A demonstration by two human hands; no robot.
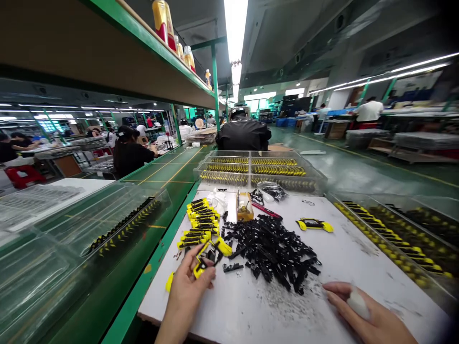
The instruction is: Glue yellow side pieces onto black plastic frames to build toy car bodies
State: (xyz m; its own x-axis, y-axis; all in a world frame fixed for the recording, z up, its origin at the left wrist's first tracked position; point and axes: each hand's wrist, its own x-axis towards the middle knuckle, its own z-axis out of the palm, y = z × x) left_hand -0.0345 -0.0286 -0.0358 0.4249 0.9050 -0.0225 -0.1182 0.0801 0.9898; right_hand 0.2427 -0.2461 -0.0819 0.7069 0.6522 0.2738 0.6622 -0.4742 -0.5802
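Observation:
My left hand [190,284] pinches a yellow-and-black plastic frame [199,270] between thumb and fingers, above the white worktop's left side. Beyond it lies a row of similar yellow-and-black parts [201,222]. My right hand [373,315] is low at the right, its fingers curled around a small whitish rounded object [357,305] whose kind I cannot make out. Between the hands spreads a heap of small black plastic pieces [274,251]. One loose black piece [233,267] lies near my left fingertips. A single yellow-and-black part [314,225] rests behind the heap.
Clear divided trays of parts stand at the back [250,174], at the right [394,243] and on the green belt [122,229] at left. A small box [245,210] and a red tool [267,210] lie behind the heap. A person in black [244,134] sits ahead.

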